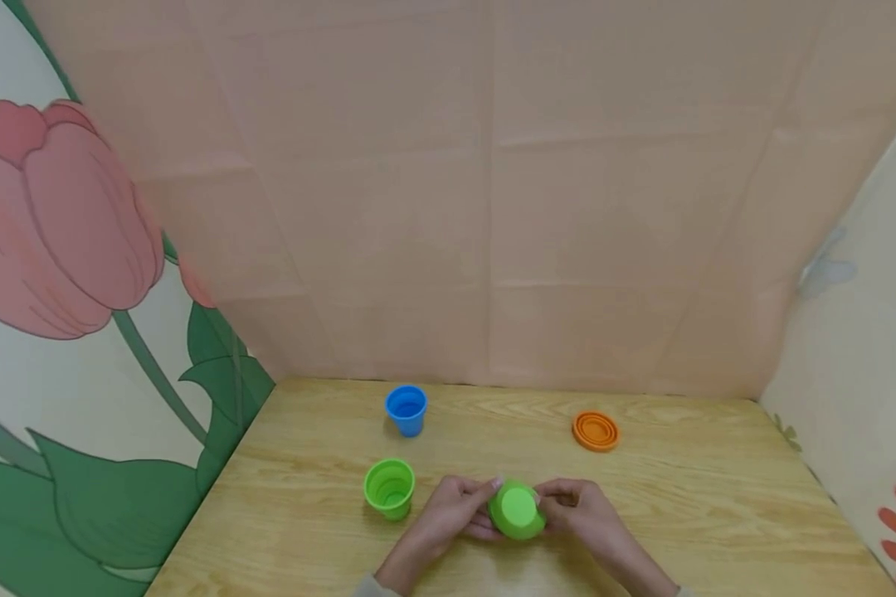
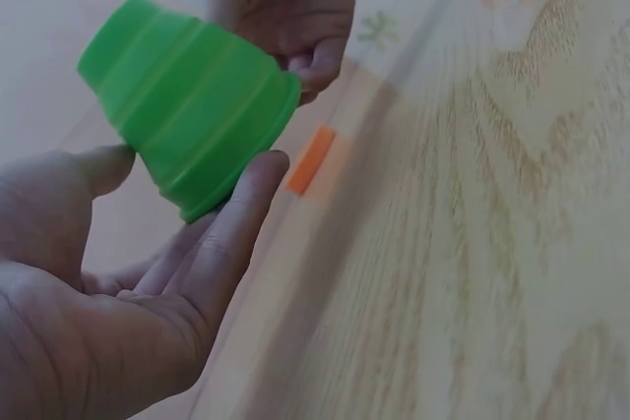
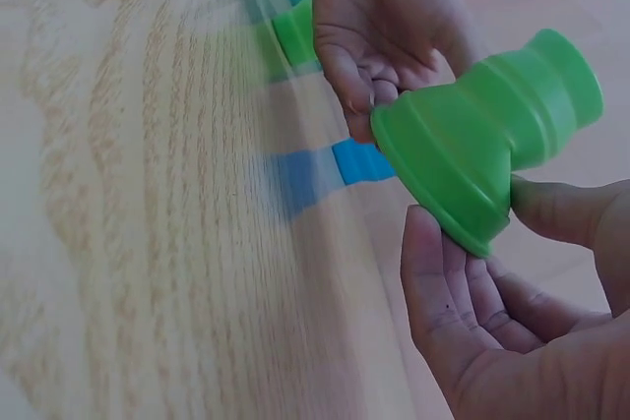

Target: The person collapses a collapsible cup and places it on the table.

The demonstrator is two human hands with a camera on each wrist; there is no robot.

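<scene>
Between both hands is a green collapsible cup (image 1: 518,507), held above the table with its base turned up toward the head camera. My left hand (image 1: 457,516) holds it from the left, thumb on the ribbed side and fingers along the rim. From the other side my right hand (image 1: 578,516) pinches the wall near the rim, with its thumb pressed into the side. In the right wrist view the green cup (image 3: 492,125) is bent, its wall dented by that thumb. A second green cup (image 1: 390,489) stands upright just left of my left hand.
Farther back on the wooden table (image 1: 291,497) stands a blue cup (image 1: 406,410), upright. An orange cup (image 1: 596,431), collapsed flat into rings, lies at the back right. A pink cloth backdrop (image 1: 485,207) rises behind the table, with printed panels at both sides.
</scene>
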